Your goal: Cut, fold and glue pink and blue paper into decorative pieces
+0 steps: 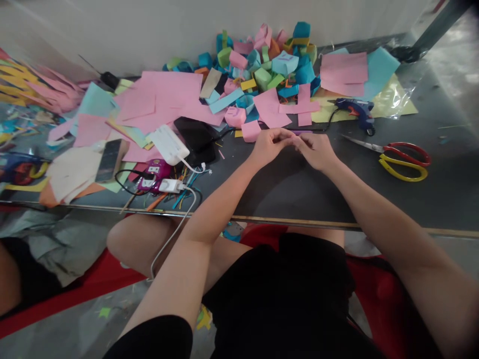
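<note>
Between my left hand [271, 145], my right hand [317, 151] and the near edge, the bench [292, 192] is bare, so I can draw back freely. Rightward, the scissors [385, 149] block a low sweep; ahead, the paper heap [264, 75] and glue gun [355, 106] stand in the way; leftward, the purple power strip [160, 168] does.

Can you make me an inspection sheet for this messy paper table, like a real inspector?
Surface: dark grey tabletop, bare between the forearms.
Job's things: red-and-yellow-handled scissors beside the right forearm; blue glue gun farther back; pile of folded paper shapes beyond the hands.
Clutter: pink sheets; thin paper trimmings by the purple power strip.
Hands: left hand and right hand meet at the fingertips; anything pinched is unclear.
Cables: white cable hangs over the front edge.
Surroundings: pale wall behind.
</note>
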`<state>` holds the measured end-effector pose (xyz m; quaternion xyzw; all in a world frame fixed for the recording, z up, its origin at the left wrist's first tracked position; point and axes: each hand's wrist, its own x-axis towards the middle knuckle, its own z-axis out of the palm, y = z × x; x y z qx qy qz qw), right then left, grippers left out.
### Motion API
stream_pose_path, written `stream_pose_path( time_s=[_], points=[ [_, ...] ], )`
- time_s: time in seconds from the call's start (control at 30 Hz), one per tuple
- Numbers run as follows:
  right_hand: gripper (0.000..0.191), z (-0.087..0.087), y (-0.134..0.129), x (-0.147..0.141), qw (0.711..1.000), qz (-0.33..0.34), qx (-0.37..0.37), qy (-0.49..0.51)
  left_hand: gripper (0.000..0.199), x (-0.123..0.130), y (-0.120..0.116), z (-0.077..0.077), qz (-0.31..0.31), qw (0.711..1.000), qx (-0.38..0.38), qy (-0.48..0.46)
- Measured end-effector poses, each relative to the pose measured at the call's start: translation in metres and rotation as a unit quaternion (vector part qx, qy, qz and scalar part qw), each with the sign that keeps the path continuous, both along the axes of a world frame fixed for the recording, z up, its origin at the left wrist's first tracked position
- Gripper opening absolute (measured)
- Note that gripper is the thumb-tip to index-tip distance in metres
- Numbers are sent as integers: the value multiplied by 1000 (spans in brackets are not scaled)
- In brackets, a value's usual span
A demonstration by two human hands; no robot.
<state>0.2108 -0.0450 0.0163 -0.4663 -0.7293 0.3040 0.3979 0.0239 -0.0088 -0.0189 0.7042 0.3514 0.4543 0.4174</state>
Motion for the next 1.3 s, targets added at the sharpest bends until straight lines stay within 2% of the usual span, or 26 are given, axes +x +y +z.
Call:
stream_pose_path(
  time_s=[0.17, 0.3, 0.37, 0.43, 0.53, 0.67, 0.77, 0.9, 1.0, 1.17, 1.3],
  points=[
    [75, 2, -5, -4, 998, 25, -28, 56, 54, -5, -6, 13, -58, 997, -51, 22],
    [74, 2, -7, -7, 993, 54, -38, 100, 67, -4, -15, 20, -116, 988, -98, 20],
    [71, 2, -7, -7, 985, 75, -78, 131, 67, -3, -18, 23, -132, 987, -95, 13],
    [68, 3, -7, -9, 967, 104, -144, 183, 65, -3, -20, 26, -143, 986, -86, 6],
    [65, 6, -10, -12, 923, 161, -246, 247, 64, -7, -23, 29, -149, 985, -90, 5],
    [63, 12, -15, -15, 883, 211, -319, 272, 64, -10, -24, 27, -144, 983, -110, 0],
    [60, 12, -15, -15, 880, 210, -322, 279, 62, -10, -23, 23, -140, 983, -120, -17],
    [46, 6, -11, -14, 902, 174, -297, 260, 60, -8, -22, 23, -158, 978, -139, -10],
    [39, 4, -10, -15, 908, 170, -286, 255, 59, -8, -23, 28, -185, 971, -151, 11],
    [44, 7, -15, -17, 876, 211, -304, 310, 64, -10, -26, 35, -194, 969, -152, -14],
    [48, 10, -21, -16, 852, 262, -328, 314, 67, -12, -28, 37, -189, 968, -163, -20]
  ],
)
